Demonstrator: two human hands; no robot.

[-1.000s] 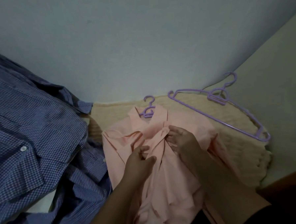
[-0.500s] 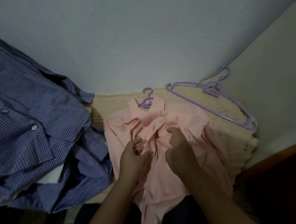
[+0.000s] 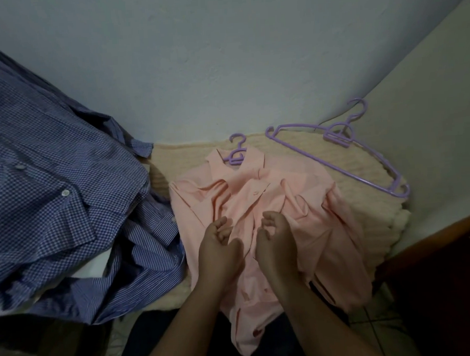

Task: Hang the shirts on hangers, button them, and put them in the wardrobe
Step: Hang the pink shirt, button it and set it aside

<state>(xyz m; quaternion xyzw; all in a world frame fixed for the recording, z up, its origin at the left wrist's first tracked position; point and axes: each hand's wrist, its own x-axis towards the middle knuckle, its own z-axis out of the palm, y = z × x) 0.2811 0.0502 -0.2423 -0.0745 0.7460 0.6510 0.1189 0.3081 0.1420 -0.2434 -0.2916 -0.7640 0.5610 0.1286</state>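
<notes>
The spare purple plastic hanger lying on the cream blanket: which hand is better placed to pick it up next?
The right hand. It grips the pink shirt on the side where the spare purple plastic hanger lies; the left hand would have to cross over it.

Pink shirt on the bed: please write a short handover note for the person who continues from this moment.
Left hand and right hand: each has a grip on the placket of the pink shirt, mid-front.
Pink shirt lies on the cream blanket, its hanger already inside; one upper button looks closed.
Spare hanger lies right; blue shirts left.
Left: finish buttoning, hang the blue shirts, wardrobe.
</notes>
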